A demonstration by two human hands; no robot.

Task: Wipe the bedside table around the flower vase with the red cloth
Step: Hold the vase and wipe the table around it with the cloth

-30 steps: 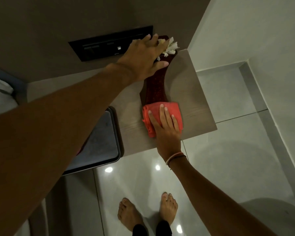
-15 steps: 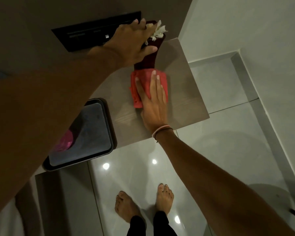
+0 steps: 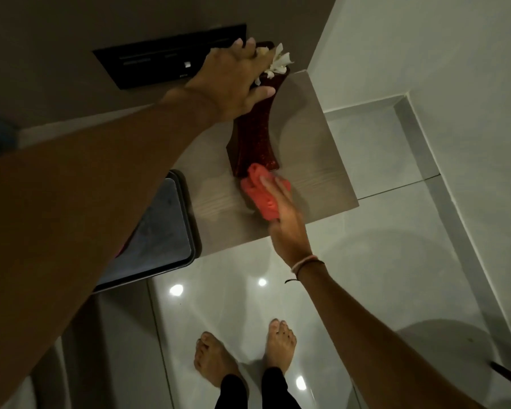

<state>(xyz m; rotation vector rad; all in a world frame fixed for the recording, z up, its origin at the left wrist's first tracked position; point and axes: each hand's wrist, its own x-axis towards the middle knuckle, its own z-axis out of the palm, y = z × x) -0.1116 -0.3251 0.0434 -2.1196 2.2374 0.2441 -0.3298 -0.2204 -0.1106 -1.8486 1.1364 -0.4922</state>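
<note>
A tall dark red flower vase (image 3: 255,141) with white flowers (image 3: 278,64) stands on the light wooden bedside table (image 3: 316,149). My left hand (image 3: 230,81) grips the vase's neck near the top. My right hand (image 3: 283,219) presses the bunched red cloth (image 3: 258,196) flat on the tabletop, just in front of the vase's base and touching it. The hand is blurred with motion. Part of the cloth lies hidden under my fingers.
A dark tray (image 3: 163,231) sits on the table's left part, partly under my left forearm. A black switch panel (image 3: 165,57) is set in the wall behind. The table's front edge drops to a glossy tiled floor (image 3: 366,276), where my bare feet stand.
My right hand has slid the cloth from against the vase's front back toward the table's front edge, and the cloth is more bunched. My left hand has kept its hold on the vase.
</note>
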